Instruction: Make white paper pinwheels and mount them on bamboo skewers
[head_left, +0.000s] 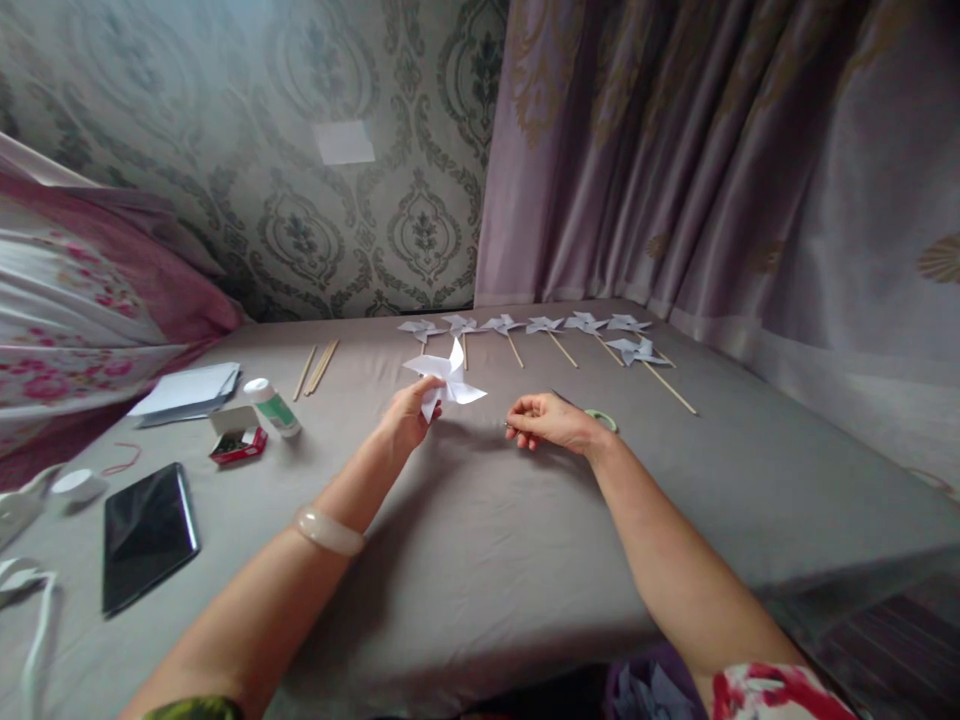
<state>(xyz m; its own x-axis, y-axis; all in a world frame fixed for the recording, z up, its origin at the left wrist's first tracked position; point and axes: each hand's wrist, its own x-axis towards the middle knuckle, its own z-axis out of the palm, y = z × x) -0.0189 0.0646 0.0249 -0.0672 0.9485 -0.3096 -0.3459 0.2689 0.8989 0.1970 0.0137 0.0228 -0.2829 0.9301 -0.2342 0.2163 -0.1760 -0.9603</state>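
My left hand (414, 410) pinches a white paper pinwheel (456, 385) near its centre and lower edge, above the grey cloth. The blades are folded in, and no stick shows on it. To its right, my right hand (544, 420) is closed, thumb against fingertips, on a tiny metallic tack (507, 425), mostly hidden by the fingers. Partly behind my right wrist lies a pair of scissors (606, 418) with a light green handle. A small red and white box (238, 447), its flap up, holds many small dark pieces on the left.
Several finished pinwheels on sticks (553, 328) lie in a row along the back right. Loose wooden sticks (322, 368), a white glue bottle (272, 408), a paper stack (186, 392), a dark tablet (150, 535) and a white cable (39, 640) lie on the left.
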